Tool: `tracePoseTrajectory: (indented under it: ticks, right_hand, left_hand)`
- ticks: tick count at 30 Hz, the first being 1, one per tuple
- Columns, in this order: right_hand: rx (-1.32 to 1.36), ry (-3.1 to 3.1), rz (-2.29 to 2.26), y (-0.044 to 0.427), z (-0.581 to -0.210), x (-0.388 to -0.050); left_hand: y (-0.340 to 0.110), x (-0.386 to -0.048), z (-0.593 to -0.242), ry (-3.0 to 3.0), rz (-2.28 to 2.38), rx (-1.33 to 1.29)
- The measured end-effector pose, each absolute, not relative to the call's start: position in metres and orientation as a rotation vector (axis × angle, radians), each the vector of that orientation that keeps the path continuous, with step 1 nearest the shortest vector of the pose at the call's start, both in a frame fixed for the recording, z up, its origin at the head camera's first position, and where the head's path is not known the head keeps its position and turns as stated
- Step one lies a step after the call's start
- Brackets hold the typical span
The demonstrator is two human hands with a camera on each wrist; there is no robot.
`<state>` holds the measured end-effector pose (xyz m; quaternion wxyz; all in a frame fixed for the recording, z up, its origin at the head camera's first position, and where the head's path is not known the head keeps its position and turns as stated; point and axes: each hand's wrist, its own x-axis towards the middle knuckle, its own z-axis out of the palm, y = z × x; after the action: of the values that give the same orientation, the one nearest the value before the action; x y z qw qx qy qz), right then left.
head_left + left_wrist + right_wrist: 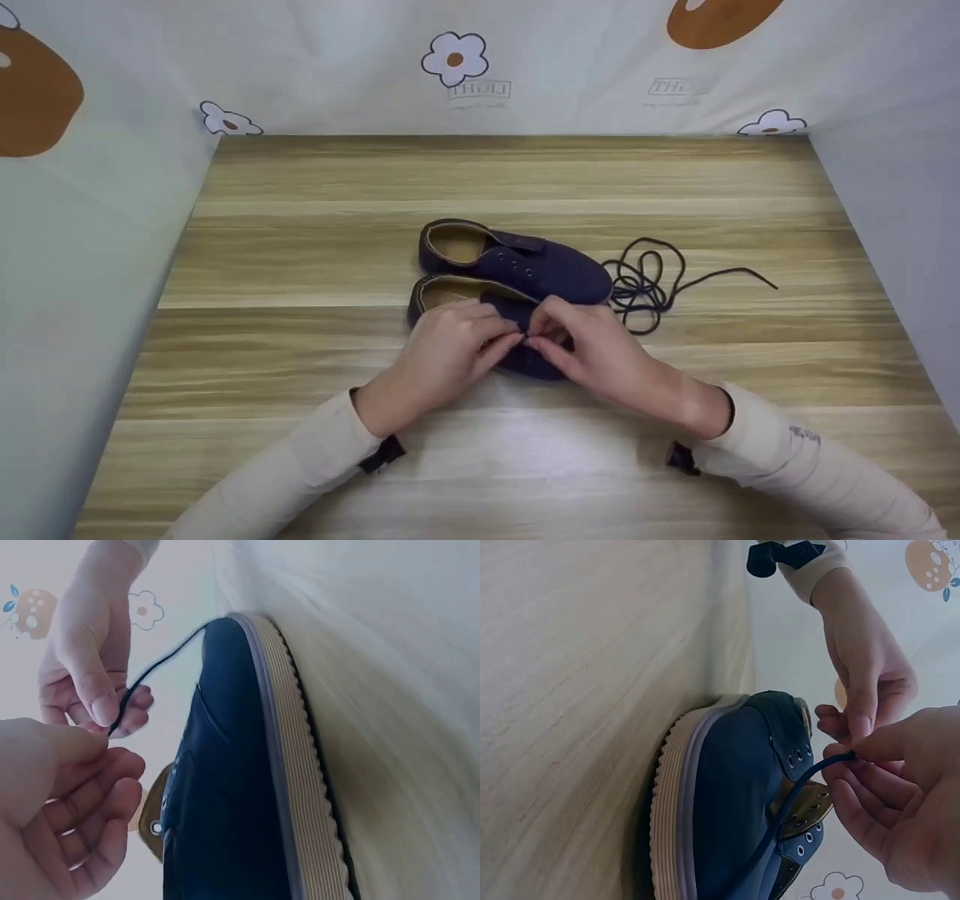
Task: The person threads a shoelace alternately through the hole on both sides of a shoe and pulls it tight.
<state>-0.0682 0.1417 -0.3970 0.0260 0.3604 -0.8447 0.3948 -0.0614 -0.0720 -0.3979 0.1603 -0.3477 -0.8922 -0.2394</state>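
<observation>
While hands (450, 345) (609, 356) pinch lace (788, 801), the backdrop (585, 90) reads "LIGHT" (481, 89) mirrored.

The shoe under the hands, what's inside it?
Inside that shoe, the head view shows a bit of tan lining. The left hand covers part of the opening, and the dark upper hides the toe space, so I can't tell what's in there.

Booth-like nook: flowered sheeting (337, 82) behind and beside a woodgrain tabletop (277, 360).
</observation>
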Motion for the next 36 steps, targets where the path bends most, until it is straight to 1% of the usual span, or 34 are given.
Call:
tracePoseTrajectory:
  ticks: [7,13,16,20,25,36]
  right_hand:
    - [1.126,-2.629,1.24,0.141,-0.398,-0.068]
    - [0.968,-2.807,0.9,0.148,-0.402,-0.078]
    - [0.987,-2.864,0.784,0.148,-0.407,-0.082]
    - [1.049,-2.881,0.781,0.147,-0.413,-0.084]
    - [1.055,-2.878,0.842,0.147,-0.413,-0.085]
    - [1.037,-2.881,0.916,0.148,-0.412,-0.083]
  left_hand:
    - [-0.071,-0.059,-0.396,-2.606,-1.037,-0.89]
    - [-0.073,-0.057,-0.398,-2.714,-1.091,-0.874]
    - [-0.072,-0.056,-0.402,-2.739,-1.147,-0.898]
    - [-0.07,-0.053,-0.406,-2.756,-1.061,-0.894]
    - [-0.067,-0.051,-0.41,-2.761,-0.879,-0.868]
    - [-0.061,-0.05,-0.411,-2.724,-0.814,-0.915]
